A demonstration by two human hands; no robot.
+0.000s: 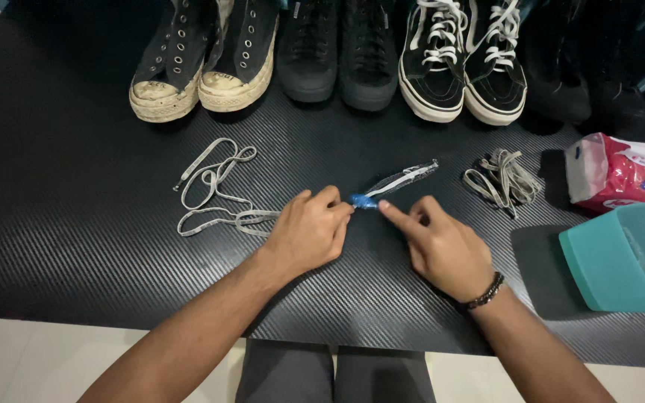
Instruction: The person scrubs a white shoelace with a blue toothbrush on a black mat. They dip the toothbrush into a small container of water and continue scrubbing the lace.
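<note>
Head view, counted items on the black ribbed mat [76,224]:

- Hands, two. Left hand [309,233] near the mat's middle, grip pinched on the blue end of a small packet [396,184]. Right hand [442,246] just beside it, forefinger stretched out and touching the same blue end, other fingers curled, grasping nothing; one dark bead bracelet [485,292] on its wrist.
- Packet, one: clear with a blue tip, lying slantwise at mid-mat, pointing toward the far edge.
- Loose white lace [214,190], one tangle, left of the hands.
- Grey lace bundle [503,179], one, right of the packet.
- Shoes, six visible in three pairs along the far edge: worn black high-tops [203,60], plain black shoes [337,52], black shoes with white laces [460,63].
- Red-and-white tissue pack [621,175], one, at the right edge.
- Teal box [625,257], one, near the right front corner.
</note>
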